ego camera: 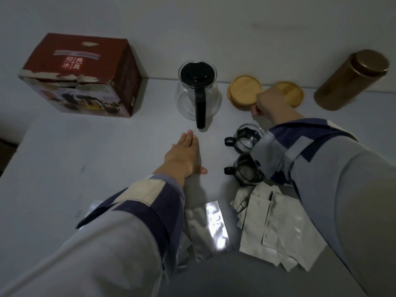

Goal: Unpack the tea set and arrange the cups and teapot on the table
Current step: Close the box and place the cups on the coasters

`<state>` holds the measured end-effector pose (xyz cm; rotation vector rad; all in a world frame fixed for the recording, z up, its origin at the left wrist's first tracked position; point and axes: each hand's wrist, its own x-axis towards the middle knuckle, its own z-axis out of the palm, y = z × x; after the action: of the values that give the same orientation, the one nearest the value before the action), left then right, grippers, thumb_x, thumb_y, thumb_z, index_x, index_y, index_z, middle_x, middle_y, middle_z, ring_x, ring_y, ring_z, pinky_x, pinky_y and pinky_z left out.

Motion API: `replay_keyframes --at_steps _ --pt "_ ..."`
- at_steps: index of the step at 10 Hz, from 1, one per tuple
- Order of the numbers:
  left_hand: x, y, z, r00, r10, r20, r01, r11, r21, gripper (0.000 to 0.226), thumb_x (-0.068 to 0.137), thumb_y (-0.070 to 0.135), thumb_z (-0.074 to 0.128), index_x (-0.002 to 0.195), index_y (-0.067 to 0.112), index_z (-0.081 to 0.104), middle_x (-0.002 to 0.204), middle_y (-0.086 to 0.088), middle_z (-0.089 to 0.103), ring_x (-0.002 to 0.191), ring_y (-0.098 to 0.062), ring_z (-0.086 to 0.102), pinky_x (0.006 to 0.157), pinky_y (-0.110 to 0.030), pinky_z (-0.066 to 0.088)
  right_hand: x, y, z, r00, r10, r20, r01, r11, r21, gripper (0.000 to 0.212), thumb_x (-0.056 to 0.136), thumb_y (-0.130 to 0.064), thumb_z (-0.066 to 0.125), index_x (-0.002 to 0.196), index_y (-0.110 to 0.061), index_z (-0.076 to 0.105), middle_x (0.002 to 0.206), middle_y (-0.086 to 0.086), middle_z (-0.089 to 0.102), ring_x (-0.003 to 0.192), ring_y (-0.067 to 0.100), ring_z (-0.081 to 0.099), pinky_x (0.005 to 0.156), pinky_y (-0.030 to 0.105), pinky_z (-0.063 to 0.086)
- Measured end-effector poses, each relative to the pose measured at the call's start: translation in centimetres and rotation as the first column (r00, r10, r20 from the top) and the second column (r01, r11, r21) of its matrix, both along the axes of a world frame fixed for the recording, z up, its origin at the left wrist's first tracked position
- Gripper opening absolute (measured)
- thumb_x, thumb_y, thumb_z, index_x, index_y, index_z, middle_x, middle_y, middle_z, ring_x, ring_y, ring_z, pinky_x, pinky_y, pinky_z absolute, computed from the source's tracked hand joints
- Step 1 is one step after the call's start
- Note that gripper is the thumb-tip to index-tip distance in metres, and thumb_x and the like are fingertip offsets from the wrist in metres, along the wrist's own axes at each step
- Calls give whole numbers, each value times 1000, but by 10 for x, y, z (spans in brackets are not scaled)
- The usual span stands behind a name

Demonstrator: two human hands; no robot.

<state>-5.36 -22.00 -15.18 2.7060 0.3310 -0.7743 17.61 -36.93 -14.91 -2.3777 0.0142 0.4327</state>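
A glass teapot with black lid and handle stands upright at the back. Two glass cups with black handles stand nearer, one behind the other, part-hidden by a sleeve.

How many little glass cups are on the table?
2. One cup sits just in front of the teapot, right of its handle; the other cup sits nearer, by the foil packets. The right sleeve covers part of both and may hide more.
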Motion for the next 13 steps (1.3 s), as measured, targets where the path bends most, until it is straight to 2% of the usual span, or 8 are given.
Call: replay_keyframes --at_steps 1,2,3,6,8,9,10,13 --pt "0 -1 1 1000 0 -5 0 1000 -1 111 82 45 67 152 8 -12 158 -6 -22 148 -22 -14 122 -41 4 -15 -3 13 999 -4 -36 2 998 -55 23 93 -7 45 72 -15 48 74 8 54 65 22 57 35 14 44" --pt "0 0 0 1000 3 -3 -3 1000 -6 112 82 45 67 152 8 -12 158 -7 -22 148 -22 -15 121 -42 4 -26 -3 7 992 128 -13 -123 920 -371 16 93 -6 50 104 1 60 100 18 64 94 33 62 58 28 43" --pt "0 1 -2 1000 3 3 -3 1000 -2 112 82 46 67 152 9 -12 158 -6 -22 148 -22 -15 121 -41 3 -35 -6 3 989 146 18 -124 896 -426 25 95 -8 46 113 5 57 120 22 61 110 35 59 72 30 37" --pt "1 2 -7 1000 -7 0 7 1000 2 110 83 47 65 152 9 -12 158 -6 -23 147 -22 -16 120 -40 1 -37 -10 9 987 137 90 -76 870 -488 23 94 -7 49 111 3 59 120 20 62 109 33 59 72 31 39" --pt "-2 0 -6 1000 -14 0 14 1000 21 105 87 52 57 151 7 -14 158 -6 -24 147 -22 -17 120 -41 1 -68 -12 41 977 148 153 -92 941 -325 21 95 -18 50 82 -5 60 83 11 61 87 27 62 59 29 45" --pt "-6 -11 -13 999 19 35 -22 996 86 90 94 58 36 151 7 -13 158 -7 -23 147 -22 -18 121 -43 -1 -105 -22 55 977 145 157 -122 981 -149 35 94 -24 53 120 -1 60 122 15 61 115 29 56 97 35 45" --pt "-9 -22 -24 993 56 105 -70 988 137 80 97 55 21 151 6 -11 159 -8 -21 147 -24 -17 121 -44 -3 -147 -35 58 981 91 169 -90 996 -11 51 93 -30 56 138 -8 44 138 11 51 127 25 48 102 30 38" --pt "-15 -26 -43 970 60 234 -109 973 203 77 97 54 14 151 4 -7 160 -10 -14 148 -25 -13 120 -45 -3 -225 -60 10 972 -40 231 -20 968 251 90 74 -27 81 145 -9 29 144 8 38 136 21 34 104 20 25"
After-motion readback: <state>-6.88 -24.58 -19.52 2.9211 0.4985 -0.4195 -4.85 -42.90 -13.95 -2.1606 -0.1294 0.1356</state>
